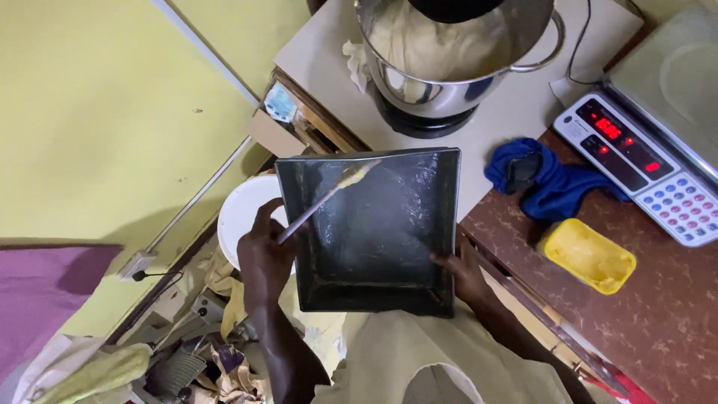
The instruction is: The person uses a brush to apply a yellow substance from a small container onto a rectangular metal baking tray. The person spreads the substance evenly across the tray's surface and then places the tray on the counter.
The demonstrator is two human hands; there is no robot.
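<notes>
A dark square baking pan (389, 247) is held tilted in front of me, its inside shiny with grease. My right hand (462, 275) grips its lower right corner. My left hand (263, 254) holds a pastry brush (329, 193) by its pale handle. The yellowish bristles touch the pan's upper left wall.
A steel mixer bowl (419, 86) full of pale dough stands on the counter behind the pan. A blue cloth (557, 187), a yellow tub of butter (589, 256) and a digital scale (643, 157) sit on the brown worktop at right. A white round lid (243, 209) lies below left.
</notes>
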